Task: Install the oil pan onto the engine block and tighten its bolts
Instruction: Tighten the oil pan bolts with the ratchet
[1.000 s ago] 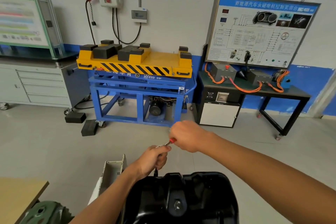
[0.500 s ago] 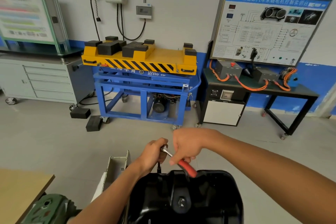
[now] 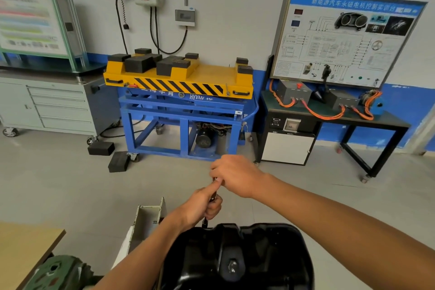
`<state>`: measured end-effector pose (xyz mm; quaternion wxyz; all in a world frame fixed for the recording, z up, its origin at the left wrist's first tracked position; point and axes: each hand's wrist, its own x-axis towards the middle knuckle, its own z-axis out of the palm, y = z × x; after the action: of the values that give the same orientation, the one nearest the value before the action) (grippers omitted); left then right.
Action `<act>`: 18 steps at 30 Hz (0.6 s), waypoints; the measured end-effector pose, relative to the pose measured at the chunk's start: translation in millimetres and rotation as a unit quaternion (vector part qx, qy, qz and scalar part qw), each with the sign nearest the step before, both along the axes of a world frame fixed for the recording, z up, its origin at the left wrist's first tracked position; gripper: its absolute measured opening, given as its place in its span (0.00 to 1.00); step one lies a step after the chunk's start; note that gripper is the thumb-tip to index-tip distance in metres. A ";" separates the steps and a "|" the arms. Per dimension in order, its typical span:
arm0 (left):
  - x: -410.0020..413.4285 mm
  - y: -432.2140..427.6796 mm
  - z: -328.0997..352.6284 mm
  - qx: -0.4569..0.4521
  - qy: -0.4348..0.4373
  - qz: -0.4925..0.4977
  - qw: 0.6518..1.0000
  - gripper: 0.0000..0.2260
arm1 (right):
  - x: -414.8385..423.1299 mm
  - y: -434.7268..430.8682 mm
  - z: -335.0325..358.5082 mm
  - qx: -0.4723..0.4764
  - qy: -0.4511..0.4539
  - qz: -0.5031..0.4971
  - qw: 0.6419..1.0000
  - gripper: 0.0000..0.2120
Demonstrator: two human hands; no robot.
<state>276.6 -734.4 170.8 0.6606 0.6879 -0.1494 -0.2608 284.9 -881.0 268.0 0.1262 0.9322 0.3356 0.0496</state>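
Observation:
A glossy black oil pan [image 3: 237, 256] fills the bottom centre of the head view, with a drain plug [image 3: 232, 266] on its near face. At the pan's far rim a ratchet wrench with a socket extension [image 3: 205, 223] stands on a bolt. My left hand [image 3: 201, 207] grips the ratchet's head and the top of the extension. My right hand [image 3: 235, 175] is curled round the ratchet's handle, which is hidden inside the fist. The engine block under the pan is out of sight.
A grey metal bracket [image 3: 147, 219] stands left of the pan, with a green casting [image 3: 58, 273] and a wooden tabletop [image 3: 26, 245] at bottom left. Beyond lie a blue-and-yellow lift cart [image 3: 183, 101], black rubber blocks [image 3: 110, 155] on the floor, a grey drawer cabinet [image 3: 54, 106] and a training bench [image 3: 334, 110].
My right hand swung the ratchet handle from near the pan back up and away; the red handle is now hidden in the fist. My left hand stayed on the ratchet head.

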 end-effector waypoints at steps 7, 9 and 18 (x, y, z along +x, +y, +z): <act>1.2 -0.9 2.3 -0.010 -0.003 0.091 0.996 0.26 | -11.9 -20.7 10.2 0.043 0.077 -0.066 0.994 0.13; 2.4 -1.9 0.2 -0.003 -0.007 0.094 0.996 0.25 | -23.5 -20.1 14.4 0.047 0.121 -0.084 0.988 0.17; 0.6 -1.2 1.3 0.024 -0.048 0.137 0.989 0.17 | -62.3 6.3 26.0 0.108 0.273 -0.077 0.953 0.21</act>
<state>277.2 -735.6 172.1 0.6651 0.7297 -0.0789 -0.1375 222.5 -874.7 294.0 -0.0685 0.9411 0.2774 -0.1809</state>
